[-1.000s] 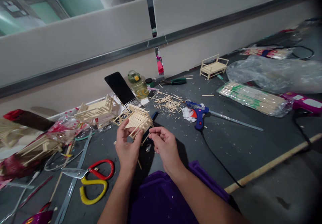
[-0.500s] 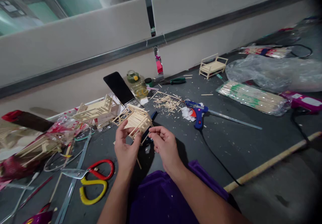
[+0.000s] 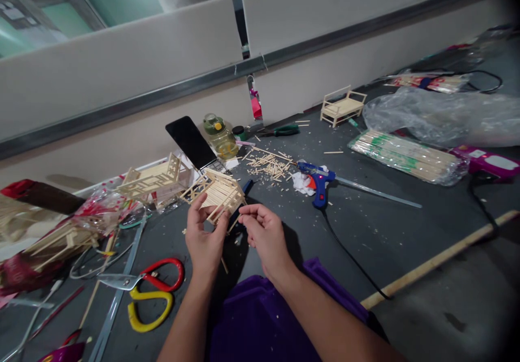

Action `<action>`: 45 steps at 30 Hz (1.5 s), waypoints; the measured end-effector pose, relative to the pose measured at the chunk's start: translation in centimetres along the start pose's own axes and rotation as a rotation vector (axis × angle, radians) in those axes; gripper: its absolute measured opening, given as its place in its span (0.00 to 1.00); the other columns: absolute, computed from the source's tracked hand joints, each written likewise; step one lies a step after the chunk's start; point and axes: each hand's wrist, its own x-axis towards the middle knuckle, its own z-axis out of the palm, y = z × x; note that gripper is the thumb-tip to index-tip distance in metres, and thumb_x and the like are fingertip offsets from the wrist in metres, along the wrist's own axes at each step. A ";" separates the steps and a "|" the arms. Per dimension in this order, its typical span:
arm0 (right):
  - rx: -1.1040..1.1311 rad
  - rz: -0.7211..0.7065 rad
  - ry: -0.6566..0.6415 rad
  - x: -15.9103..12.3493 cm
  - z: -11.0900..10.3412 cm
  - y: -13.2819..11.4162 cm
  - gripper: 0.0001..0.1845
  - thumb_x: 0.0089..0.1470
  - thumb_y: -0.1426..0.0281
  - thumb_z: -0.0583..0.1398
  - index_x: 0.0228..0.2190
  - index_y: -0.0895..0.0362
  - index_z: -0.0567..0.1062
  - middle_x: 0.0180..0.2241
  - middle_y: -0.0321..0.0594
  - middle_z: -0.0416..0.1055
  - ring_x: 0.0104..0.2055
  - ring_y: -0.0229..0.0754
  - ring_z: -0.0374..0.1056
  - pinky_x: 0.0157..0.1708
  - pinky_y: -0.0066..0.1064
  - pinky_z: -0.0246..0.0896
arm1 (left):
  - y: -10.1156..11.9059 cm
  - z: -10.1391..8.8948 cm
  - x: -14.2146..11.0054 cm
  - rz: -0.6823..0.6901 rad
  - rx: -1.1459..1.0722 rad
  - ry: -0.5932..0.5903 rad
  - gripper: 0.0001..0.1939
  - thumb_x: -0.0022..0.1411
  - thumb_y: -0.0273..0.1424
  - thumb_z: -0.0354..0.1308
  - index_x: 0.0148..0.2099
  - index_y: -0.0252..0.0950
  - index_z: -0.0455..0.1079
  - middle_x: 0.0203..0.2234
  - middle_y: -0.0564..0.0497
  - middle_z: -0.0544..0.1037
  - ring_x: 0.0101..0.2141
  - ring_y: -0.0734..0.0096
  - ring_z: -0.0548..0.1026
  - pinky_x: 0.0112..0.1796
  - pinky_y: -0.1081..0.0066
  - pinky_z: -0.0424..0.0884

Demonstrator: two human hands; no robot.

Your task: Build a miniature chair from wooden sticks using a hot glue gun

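Note:
Held up over the table is a small slatted bench model (image 3: 217, 193) made of thin wooden sticks. My left hand (image 3: 206, 238) grips its near left side between thumb and fingers. At the model's right front corner, my right hand (image 3: 264, 236) is closed, its thumb and forefinger pinched at the end of a thin stick (image 3: 233, 223). Whether that stick is joined to the model I cannot tell. Right of the hands lies a blue hot glue gun (image 3: 319, 182) with a clear glue stick in its back. Behind them is a heap of short cut sticks (image 3: 270, 166).
Scissors with red and yellow handles (image 3: 150, 291) lie at left. A dark phone (image 3: 190, 141) leans by a bottle (image 3: 220, 136). Another stick bench (image 3: 343, 107) stands behind, near bagged sticks (image 3: 410, 157). The glue gun's cable (image 3: 349, 262) crosses to the wooden table edge (image 3: 439, 262).
The view has shifted very slightly. Both hands and the bench model hold almost the same position, with the right fingers still at its corner.

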 end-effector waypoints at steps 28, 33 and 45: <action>0.005 0.009 -0.010 0.0 0.2 0.1 0.09 0.46 0.68 0.61 0.32 0.58 0.76 0.26 0.33 0.72 0.17 0.28 0.51 0.14 0.23 0.44 | 0.0 0.1 0.0 0.015 0.037 0.006 0.30 0.54 0.32 0.64 0.58 0.38 0.64 0.34 0.50 0.76 0.36 0.66 0.76 0.41 0.66 0.70; 0.012 0.004 -0.006 -0.1 0.2 0.0 0.08 0.46 0.68 0.61 0.31 0.58 0.76 0.25 0.34 0.72 0.17 0.28 0.51 0.14 0.22 0.44 | 0.0 0.0 0.0 0.008 0.032 -0.001 0.30 0.54 0.32 0.64 0.59 0.38 0.63 0.34 0.51 0.76 0.36 0.66 0.76 0.41 0.67 0.70; 0.011 0.006 -0.005 -0.2 0.2 0.0 0.08 0.46 0.68 0.62 0.31 0.58 0.76 0.26 0.34 0.72 0.18 0.29 0.54 0.16 0.23 0.47 | -0.1 0.1 0.1 0.010 0.023 0.002 0.29 0.54 0.32 0.64 0.58 0.38 0.64 0.33 0.51 0.76 0.35 0.68 0.75 0.41 0.67 0.70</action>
